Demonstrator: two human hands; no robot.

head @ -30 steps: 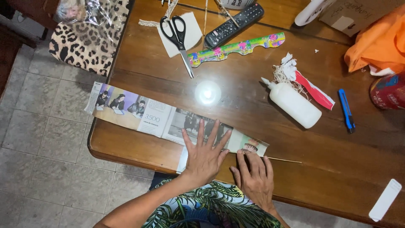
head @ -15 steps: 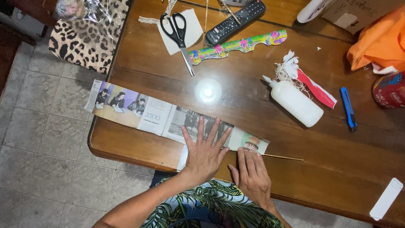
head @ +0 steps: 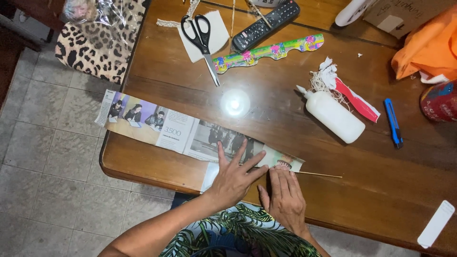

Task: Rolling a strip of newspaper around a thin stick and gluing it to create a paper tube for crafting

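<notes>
Little has moved in the last second: your right hand [head: 285, 200] has crept slightly further onto the paper's end, and your left hand [head: 234, 176] stays where it was. The left lies flat, fingers spread, gripping nothing, pinning the paper strip [head: 190, 135] to the table [head: 295, 128] so it cannot slide. The right is flat too, fingers together, fingertips pressing the strip's right end over a thin stick [head: 316, 174], likely to roll it tight. The strip runs along the near edge, its left end overhanging the corner. Glue bottle [head: 333, 116], blue cutter [head: 393, 123] and scissors [head: 202, 40] lie further off.
</notes>
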